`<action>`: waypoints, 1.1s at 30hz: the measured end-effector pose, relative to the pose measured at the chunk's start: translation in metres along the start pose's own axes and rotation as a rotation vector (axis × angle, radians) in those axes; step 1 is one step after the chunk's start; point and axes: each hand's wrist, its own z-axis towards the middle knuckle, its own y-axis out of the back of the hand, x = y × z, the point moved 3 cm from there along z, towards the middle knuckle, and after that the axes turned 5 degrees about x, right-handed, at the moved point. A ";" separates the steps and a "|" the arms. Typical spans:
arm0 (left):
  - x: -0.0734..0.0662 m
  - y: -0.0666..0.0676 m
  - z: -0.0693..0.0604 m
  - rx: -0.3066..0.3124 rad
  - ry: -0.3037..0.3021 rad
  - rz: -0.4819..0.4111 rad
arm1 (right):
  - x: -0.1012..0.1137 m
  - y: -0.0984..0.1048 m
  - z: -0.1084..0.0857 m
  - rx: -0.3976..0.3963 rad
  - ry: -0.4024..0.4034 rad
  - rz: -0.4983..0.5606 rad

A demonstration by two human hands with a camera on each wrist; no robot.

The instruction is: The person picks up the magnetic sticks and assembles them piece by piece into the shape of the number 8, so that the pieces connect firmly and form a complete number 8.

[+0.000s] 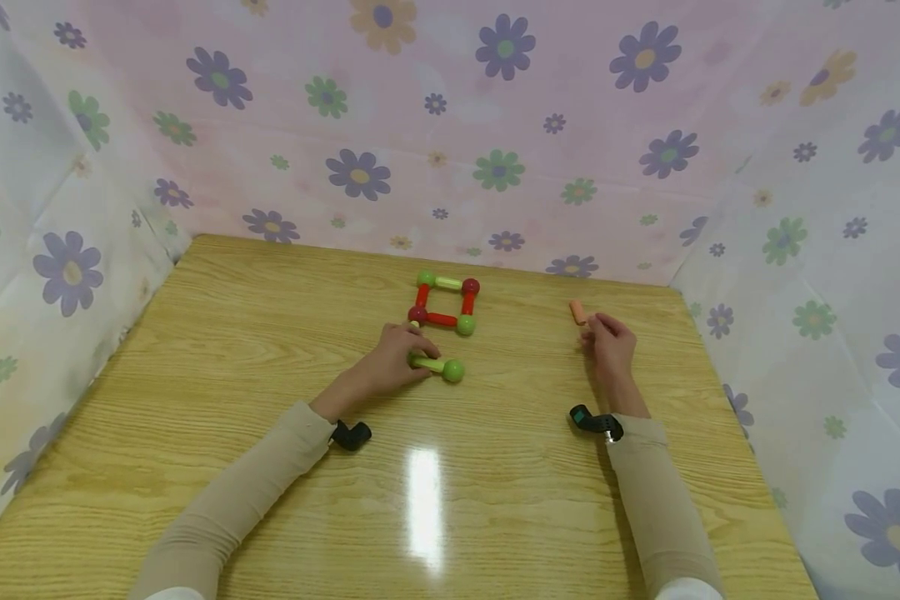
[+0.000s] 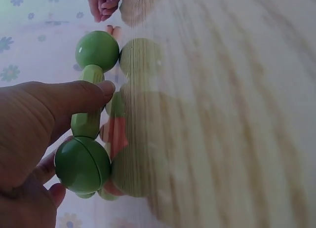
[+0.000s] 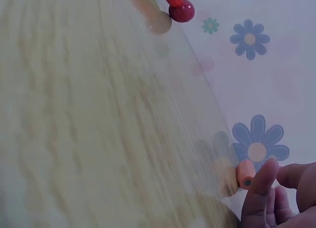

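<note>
My left hand (image 1: 397, 358) pinches a light-green rod (image 2: 86, 122) between thumb and fingers. Green balls (image 2: 96, 51) cap both of its ends, and it lies close to the tabletop. Just beyond that hand is a square (image 1: 441, 320) of red and yellow-green rods, with dark red and green balls at its corners. A short yellow-green piece shows beside the square's near-left ball, partly covered by the hand. Off to the right, my right hand (image 1: 611, 343) has its loosely bent fingertips beside an orange rod (image 1: 577, 312); whether they touch it is unclear.
A wooden table (image 1: 510, 475) with a glossy surface lies under both hands. Flower-printed cloth (image 1: 457, 133) rises behind it and along both sides. Each wrist wears a black strap-on device (image 1: 352, 435).
</note>
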 end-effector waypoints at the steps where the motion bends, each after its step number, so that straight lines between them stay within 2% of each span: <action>1: 0.000 0.000 0.000 -0.005 0.003 -0.009 | 0.000 0.001 0.002 0.000 0.003 -0.023; 8: 0.006 -0.001 0.000 -0.013 0.048 -0.170 | -0.003 0.000 0.017 0.033 0.018 -0.223; 13: 0.006 -0.002 -0.001 -0.008 0.041 -0.215 | -0.002 -0.004 0.022 0.064 0.037 -0.378; 20: 0.007 -0.003 -0.002 0.009 0.011 -0.213 | 0.004 -0.009 0.025 0.101 0.036 -0.511; 27: 0.007 -0.003 0.000 0.012 -0.002 -0.207 | 0.005 -0.011 0.025 0.140 -0.007 -0.566; 33: 0.007 -0.005 0.002 0.000 -0.013 -0.191 | 0.006 -0.012 0.021 0.157 -0.001 -0.646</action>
